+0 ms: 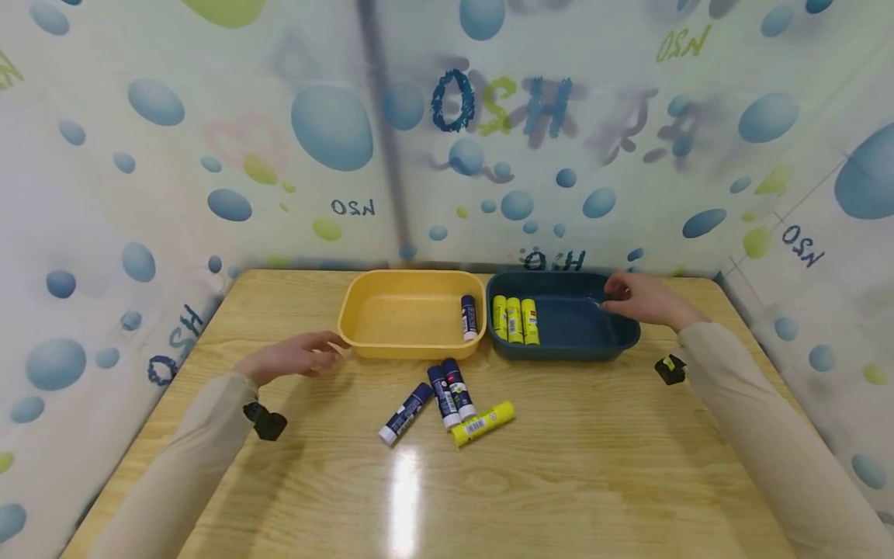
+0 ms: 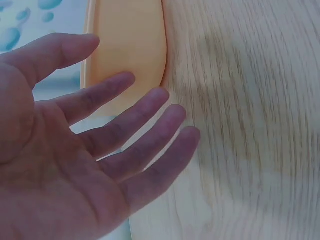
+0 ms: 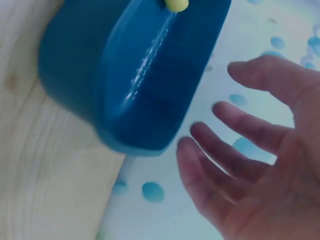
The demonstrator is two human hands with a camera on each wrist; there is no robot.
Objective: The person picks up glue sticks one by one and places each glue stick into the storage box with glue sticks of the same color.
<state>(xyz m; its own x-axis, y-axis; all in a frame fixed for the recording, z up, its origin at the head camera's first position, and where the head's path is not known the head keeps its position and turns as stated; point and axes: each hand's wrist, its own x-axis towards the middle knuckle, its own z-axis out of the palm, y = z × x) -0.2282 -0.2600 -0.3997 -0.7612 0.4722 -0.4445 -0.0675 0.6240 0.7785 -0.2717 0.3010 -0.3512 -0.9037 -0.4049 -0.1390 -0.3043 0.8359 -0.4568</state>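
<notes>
My left hand, fingers spread and holding nothing, is at the left end of a yellow bin. Over the right end of a dark blue bin hovers my right hand, its fingers loosely bent around nothing. One navy glue stick stands at the right end inside the yellow bin. Several yellow glue sticks are side by side at the left of the blue bin. On the table, navy glue sticks lie in front of the bins, beside a yellow glue stick.
The wooden table runs back to a patterned curtain, which also hangs along both sides. The two bins stand side by side near the back edge. Both wrists carry small black devices.
</notes>
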